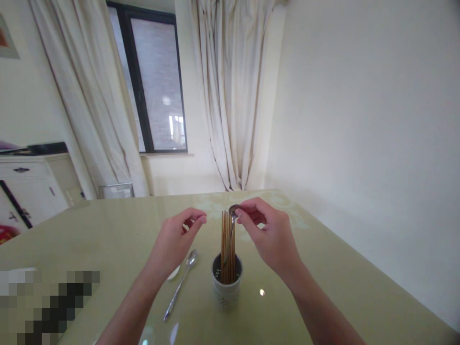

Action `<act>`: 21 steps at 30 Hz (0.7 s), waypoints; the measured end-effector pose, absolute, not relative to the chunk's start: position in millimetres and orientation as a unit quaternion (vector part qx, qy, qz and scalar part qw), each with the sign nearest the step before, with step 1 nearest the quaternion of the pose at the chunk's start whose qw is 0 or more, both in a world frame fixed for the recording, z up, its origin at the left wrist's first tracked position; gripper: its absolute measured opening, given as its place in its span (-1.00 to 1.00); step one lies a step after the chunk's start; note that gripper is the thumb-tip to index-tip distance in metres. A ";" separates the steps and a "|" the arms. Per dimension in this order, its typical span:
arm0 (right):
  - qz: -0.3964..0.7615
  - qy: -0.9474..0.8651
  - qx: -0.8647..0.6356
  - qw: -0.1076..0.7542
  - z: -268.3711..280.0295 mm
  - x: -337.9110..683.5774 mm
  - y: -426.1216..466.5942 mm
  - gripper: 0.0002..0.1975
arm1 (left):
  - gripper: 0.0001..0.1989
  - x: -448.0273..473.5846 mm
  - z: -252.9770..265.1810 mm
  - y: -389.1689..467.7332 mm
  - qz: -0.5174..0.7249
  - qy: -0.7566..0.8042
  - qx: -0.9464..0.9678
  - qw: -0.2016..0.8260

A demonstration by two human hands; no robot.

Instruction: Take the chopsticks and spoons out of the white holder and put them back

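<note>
A pale utensil holder (227, 292) with small holes in its side stands upright on the table, a bundle of wooden chopsticks (225, 249) rising from it. My right hand (268, 227) pinches a metal spoon (232, 223) by its bowl, above and right of the holder. The spoon's handle points down among the chopsticks into the holder. My left hand (183, 235) is raised left of the chopsticks, thumb and fingertips pressed together with nothing visible between them. Below it, a second metal spoon (179, 287) lies on the table, bowl pointing away from me.
A white object (174, 273) is partly hidden behind my left wrist. The glossy greenish table (118, 230) reaches toward a wall (370, 120) on the right. Curtains (233, 96) and a window (158, 86) are behind it. At far left stands a white cabinet (36, 182).
</note>
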State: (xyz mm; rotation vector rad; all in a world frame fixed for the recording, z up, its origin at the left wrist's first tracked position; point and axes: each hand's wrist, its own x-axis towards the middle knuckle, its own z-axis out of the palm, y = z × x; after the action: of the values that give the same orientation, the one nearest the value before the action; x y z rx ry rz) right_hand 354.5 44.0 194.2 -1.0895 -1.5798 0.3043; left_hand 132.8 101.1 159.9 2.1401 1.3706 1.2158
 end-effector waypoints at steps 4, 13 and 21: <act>0.121 -0.700 -0.503 0.492 186.7 351.2 53.5 -0.94 | -0.77 111.9 109.0 143.4 0.220 0.585 0.773 0.112; 0.129 -0.725 -0.592 0.327 161.0 335.5 70.7 -0.93 | -0.66 98.9 39.7 166.5 0.062 0.656 0.750 0.056; 0.095 -0.740 -0.613 0.259 151.0 333.6 74.5 -0.97 | -0.73 92.2 32.8 170.8 0.041 0.678 0.732 0.053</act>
State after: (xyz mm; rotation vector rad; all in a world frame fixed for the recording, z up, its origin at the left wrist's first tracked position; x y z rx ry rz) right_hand 333.6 74.5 151.0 -1.6620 -2.0058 0.2566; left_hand 92.2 170.8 32.8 2.2258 2.0616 0.1237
